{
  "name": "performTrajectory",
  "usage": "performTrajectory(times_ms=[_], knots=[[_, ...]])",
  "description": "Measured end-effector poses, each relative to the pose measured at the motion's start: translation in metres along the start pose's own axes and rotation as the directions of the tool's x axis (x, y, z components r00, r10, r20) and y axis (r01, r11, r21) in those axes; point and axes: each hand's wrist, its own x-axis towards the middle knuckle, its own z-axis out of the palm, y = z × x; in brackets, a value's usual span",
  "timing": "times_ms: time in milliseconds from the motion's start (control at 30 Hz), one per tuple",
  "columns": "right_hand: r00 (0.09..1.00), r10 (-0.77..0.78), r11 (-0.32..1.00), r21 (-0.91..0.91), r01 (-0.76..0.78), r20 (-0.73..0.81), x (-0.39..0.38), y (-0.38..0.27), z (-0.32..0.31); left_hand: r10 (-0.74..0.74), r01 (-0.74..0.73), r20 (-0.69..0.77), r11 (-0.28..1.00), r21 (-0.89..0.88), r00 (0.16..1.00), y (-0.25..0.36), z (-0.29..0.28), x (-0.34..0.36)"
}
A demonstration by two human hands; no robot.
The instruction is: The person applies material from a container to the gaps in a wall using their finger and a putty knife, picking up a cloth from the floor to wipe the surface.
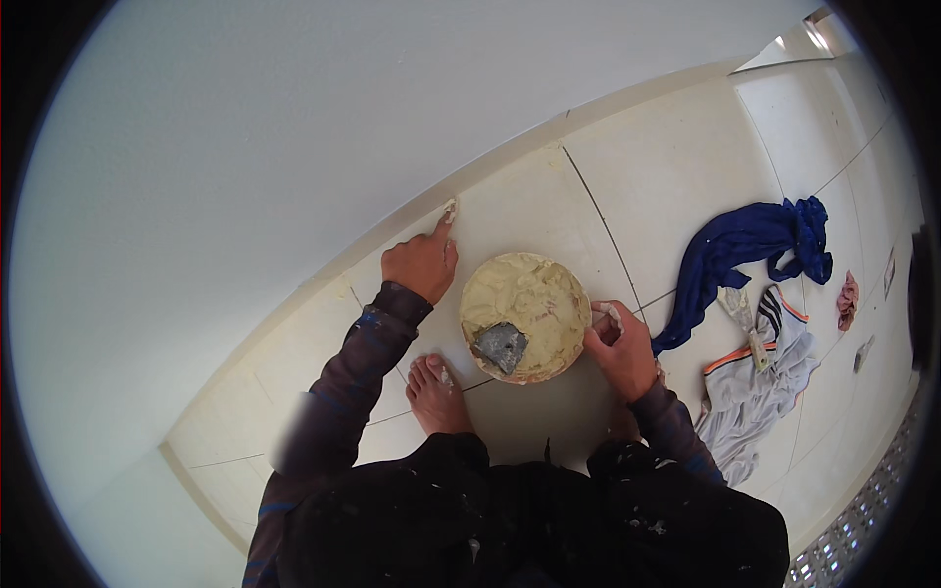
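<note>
The tub [545, 379] sits just ahead of the feet [438, 397], near both hands. The right hand [623, 345] seems to pinch its rim, perhaps steadying it; the left hand [421, 263], grasping nothing, points a paste-smeared finger [445, 223] at the baseboard [564, 130].
</note>
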Motion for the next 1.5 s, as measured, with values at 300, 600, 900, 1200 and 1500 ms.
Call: performTrajectory(times_ms=[300, 600, 900, 1200, 1500], knots=[[0.990, -0.123, 0.992, -0.009, 0.123, -0.067, 0.014, -0.014, -0.007, 0.232, 0.188, 0.250, 0.257, -0.948, 0.940, -0.013, 0.019, -0.092], [0.992, -0.115, 0.992, 0.035, 0.117, -0.050, 0.018, 0.012, 0.010, 0.057, 0.104, 0.131, 0.339, -0.935, 0.990, -0.022, 0.090, -0.137], [0.993, -0.092, 0.994, 0.048, 0.095, -0.068, 0.015, 0.017, 0.010, 0.419, -0.368, -0.001, 0.796, -0.480, 0.908, -0.057, 0.036, -0.138], [0.989, -0.103, 0.993, 0.056, 0.109, -0.102, 0.011, 0.020, -0.001, 0.597, -0.604, -0.170, 0.797, 0.014, 0.784, -0.027, 0.020, -0.132], [0.633, -0.407, 0.721, -0.657, -0.221, -0.659, -0.042, 0.067, -0.120, 0.452, -0.482, -0.192, 0.863, -0.155, 0.871, -0.013, -0.001, -0.136]])
